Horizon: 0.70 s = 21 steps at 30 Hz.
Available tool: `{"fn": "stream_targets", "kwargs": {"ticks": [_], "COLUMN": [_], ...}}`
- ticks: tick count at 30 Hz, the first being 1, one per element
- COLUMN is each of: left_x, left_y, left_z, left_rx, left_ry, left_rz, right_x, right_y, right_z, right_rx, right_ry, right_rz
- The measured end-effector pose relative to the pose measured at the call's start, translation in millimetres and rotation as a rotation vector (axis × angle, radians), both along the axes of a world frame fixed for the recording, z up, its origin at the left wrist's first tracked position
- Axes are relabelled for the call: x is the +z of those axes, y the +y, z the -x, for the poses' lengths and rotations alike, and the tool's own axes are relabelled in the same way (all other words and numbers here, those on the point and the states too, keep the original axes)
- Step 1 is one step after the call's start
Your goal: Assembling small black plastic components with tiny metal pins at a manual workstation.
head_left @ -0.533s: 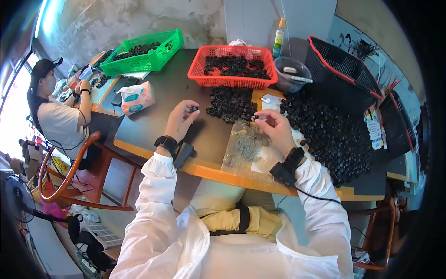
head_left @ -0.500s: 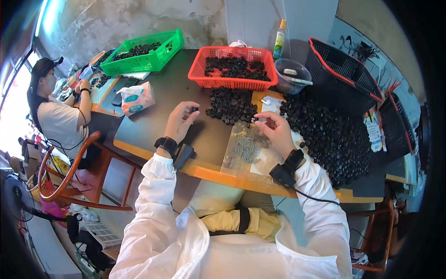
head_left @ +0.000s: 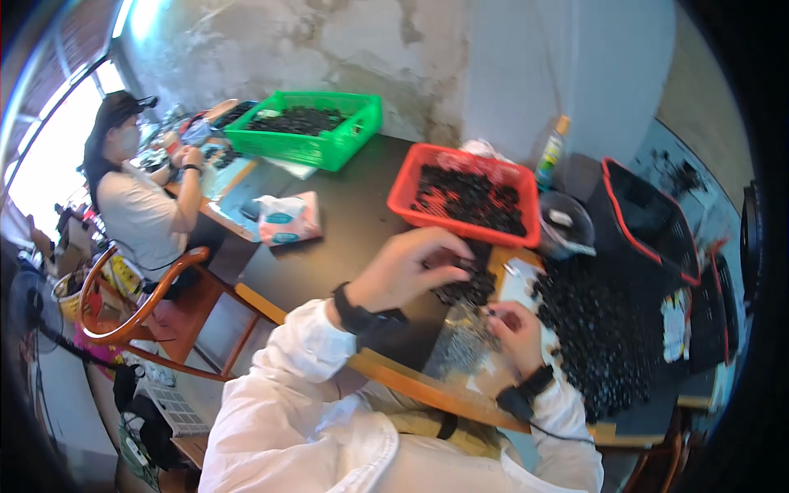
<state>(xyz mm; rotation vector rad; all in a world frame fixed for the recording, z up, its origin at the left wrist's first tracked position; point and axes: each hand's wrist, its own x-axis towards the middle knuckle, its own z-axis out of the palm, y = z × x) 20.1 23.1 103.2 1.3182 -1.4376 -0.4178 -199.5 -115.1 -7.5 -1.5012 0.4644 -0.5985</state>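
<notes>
My left hand point(head_left: 411, 267) reaches over a pile of small round black parts point(head_left: 467, 289), just in front of the red basket. Its thumb and index finger are curved with a gap between them; the dark parts behind make that gap hard to read. My right hand point(head_left: 518, 333) pinches a small black part point(head_left: 491, 313) between thumb and fingertips. Under and beside it, a heap of small silvery metal pieces point(head_left: 462, 345) rests on a clear plastic sheet. Both wrists wear black bands.
A red basket point(head_left: 397, 201) and a green crate point(head_left: 362, 148) hold black parts. To the right stand a large heap of black parts point(head_left: 604, 353), a clear tub point(head_left: 567, 242), a bottle point(head_left: 552, 152) and a black basket point(head_left: 649, 222). A tissue pack point(head_left: 289, 219) and a seated person point(head_left: 140, 197) are left.
My left hand has moved right and forward, from above the bare table to over the black parts. The right hand keeps its pinch near the metal pieces. The whole view has shifted and tilted.
</notes>
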Motion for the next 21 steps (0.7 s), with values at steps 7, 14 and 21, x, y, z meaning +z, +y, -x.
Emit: {"fn": "stream_targets", "kwargs": {"ticks": [7,14,21], "left_x": [86.6,85.2,83.8], "left_y": [-17.9,-35.6,-45.1], "left_z": [36.8,53.7,60.6], "left_rx": [-0.301,-0.245,-0.209], "left_ry": [-0.24,0.031,0.072], "left_rz": [0.465,0.49,0.586], "right_x": [72.0,173.5,161.5], "right_y": [-4.1,23.2,16.7], "right_z": [11.0,-0.9,-6.3], "right_rx": [-0.225,-0.313,-0.357], "right_ry": [-0.191,-0.483,-0.357], "right_rz": [0.087,0.336,0.557]}}
